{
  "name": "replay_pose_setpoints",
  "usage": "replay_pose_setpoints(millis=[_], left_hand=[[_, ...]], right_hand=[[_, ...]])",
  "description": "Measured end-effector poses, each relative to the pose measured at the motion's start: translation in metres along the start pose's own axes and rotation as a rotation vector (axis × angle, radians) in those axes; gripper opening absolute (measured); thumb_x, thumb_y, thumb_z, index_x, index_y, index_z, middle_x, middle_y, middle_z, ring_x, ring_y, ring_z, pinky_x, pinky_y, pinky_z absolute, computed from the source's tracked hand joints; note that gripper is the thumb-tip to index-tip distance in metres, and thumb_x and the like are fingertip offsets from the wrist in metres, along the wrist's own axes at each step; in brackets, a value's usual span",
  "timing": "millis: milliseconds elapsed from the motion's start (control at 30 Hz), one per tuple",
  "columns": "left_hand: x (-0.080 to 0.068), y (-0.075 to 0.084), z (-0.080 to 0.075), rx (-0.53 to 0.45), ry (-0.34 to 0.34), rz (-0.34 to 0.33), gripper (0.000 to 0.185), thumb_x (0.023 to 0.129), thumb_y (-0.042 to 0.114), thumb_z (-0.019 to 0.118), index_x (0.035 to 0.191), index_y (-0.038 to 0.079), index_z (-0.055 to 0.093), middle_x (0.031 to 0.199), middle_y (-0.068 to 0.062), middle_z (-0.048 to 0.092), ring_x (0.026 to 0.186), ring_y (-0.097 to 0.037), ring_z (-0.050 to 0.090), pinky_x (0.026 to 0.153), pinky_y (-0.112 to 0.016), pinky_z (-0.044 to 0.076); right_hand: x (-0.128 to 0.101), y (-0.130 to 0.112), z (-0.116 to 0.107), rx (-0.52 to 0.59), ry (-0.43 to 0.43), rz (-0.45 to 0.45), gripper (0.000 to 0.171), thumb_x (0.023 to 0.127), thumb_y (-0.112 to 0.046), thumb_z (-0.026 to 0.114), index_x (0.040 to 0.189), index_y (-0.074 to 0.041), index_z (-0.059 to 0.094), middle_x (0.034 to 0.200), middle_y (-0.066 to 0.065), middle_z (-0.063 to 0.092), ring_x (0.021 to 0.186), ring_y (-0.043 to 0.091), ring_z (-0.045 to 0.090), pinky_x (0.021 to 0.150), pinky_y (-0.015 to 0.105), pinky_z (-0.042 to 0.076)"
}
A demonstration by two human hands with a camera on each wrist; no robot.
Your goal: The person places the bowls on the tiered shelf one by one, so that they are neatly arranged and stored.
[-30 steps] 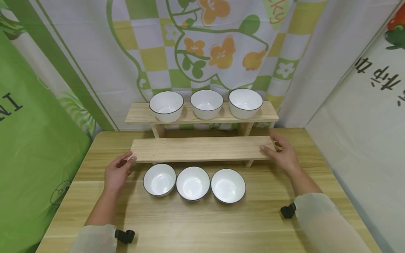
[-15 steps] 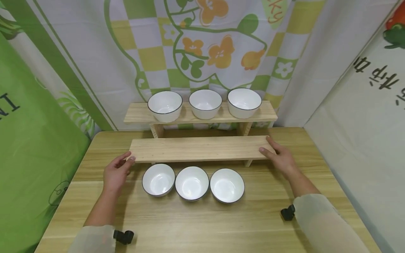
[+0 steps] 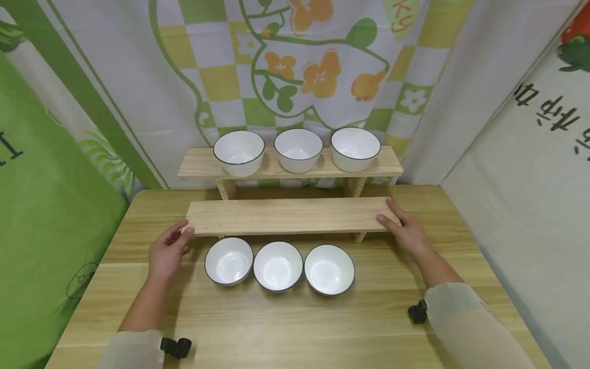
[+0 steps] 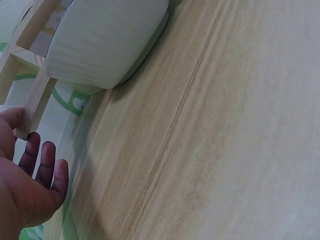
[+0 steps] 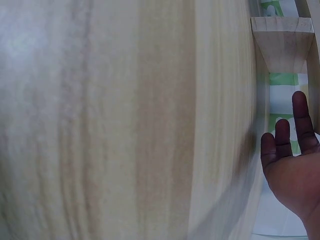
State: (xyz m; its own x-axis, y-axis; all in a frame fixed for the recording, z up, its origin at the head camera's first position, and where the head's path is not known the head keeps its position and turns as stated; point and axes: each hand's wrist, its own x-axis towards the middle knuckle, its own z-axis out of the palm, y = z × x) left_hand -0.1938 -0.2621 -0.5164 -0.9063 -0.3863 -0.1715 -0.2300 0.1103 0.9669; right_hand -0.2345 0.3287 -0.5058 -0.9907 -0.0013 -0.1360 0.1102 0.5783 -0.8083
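Note:
A low wooden shelf board (image 3: 286,216) stands on the table, in front of a taller shelf (image 3: 198,165). My left hand (image 3: 169,247) lies at the board's left end, thumb tip touching its corner, fingers relaxed. At the right end is my right hand (image 3: 404,231), thumb on the board's top and straight fingers along its edge. In the left wrist view my left hand (image 4: 30,185) shows spread fingers near a shelf leg, with a white bowl (image 4: 105,40) beyond. The right wrist view shows my right hand (image 5: 290,160) with straight fingers below a shelf leg (image 5: 282,42).
Three white black-rimmed bowls (image 3: 278,265) sit in a row on the wooden table (image 3: 295,323) just in front of the low board. Three more bowls (image 3: 298,149) stand on the upper shelf. Printed cloth walls close in behind and on both sides.
My right hand's fingers have drawn in against the board's right end. The left hand has hardly moved, and the bowls are where they were.

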Motion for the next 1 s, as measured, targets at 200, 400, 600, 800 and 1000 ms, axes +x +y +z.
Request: replay_pose_setpoints(millis=[200,400,600,800,1000], left_hand=[[-0.003,-0.009,-0.002,-0.02,-0.034,0.04,0.062,0.098,0.029,0.075,0.154,0.014,0.052,0.116,-0.004,0.059,0.093,-0.004,0.067,0.083,-0.022,0.058],[-0.02,-0.014,-0.006,0.061,-0.114,0.095,0.083,0.101,0.031,0.07,0.167,0.019,0.021,0.147,-0.02,0.049,0.094,0.005,0.065,0.084,-0.02,0.056],[-0.036,-0.021,-0.004,0.11,-0.209,0.095,0.09,0.103,0.035,0.067,0.166,0.01,0.009,0.152,-0.021,0.042,0.107,0.004,0.059,0.083,-0.017,0.052],[-0.051,-0.023,0.002,0.11,-0.249,0.097,0.09,0.1,0.031,0.072,0.164,0.006,0.014,0.155,-0.019,0.038,0.137,-0.03,0.049,0.089,-0.009,0.047],[-0.063,-0.026,0.011,0.126,-0.324,0.195,0.097,0.09,0.019,0.084,0.161,0.001,0.02,0.154,-0.023,0.039,0.144,-0.038,0.041,0.115,-0.04,0.041]], right_hand=[[-0.001,0.003,0.003,0.011,-0.004,0.009,0.085,0.097,-0.066,0.061,0.165,-0.036,0.021,0.171,0.013,0.011,0.156,0.046,0.008,0.121,0.065,0.013],[-0.002,0.002,0.004,0.001,-0.015,0.003,0.085,0.097,-0.067,0.059,0.165,-0.036,0.02,0.171,0.014,0.011,0.156,0.045,0.007,0.122,0.065,0.013],[-0.001,-0.002,0.002,0.0,-0.027,0.015,0.084,0.097,-0.068,0.057,0.165,-0.039,0.017,0.171,0.013,0.009,0.156,0.045,0.006,0.121,0.066,0.013],[0.0,-0.003,0.001,0.015,-0.023,0.026,0.085,0.097,-0.067,0.059,0.165,-0.038,0.018,0.171,0.015,0.008,0.156,0.045,0.005,0.122,0.065,0.012],[-0.001,-0.003,0.0,0.027,-0.022,0.026,0.086,0.096,-0.067,0.06,0.165,-0.038,0.017,0.172,0.015,0.008,0.156,0.045,0.005,0.122,0.065,0.012]])
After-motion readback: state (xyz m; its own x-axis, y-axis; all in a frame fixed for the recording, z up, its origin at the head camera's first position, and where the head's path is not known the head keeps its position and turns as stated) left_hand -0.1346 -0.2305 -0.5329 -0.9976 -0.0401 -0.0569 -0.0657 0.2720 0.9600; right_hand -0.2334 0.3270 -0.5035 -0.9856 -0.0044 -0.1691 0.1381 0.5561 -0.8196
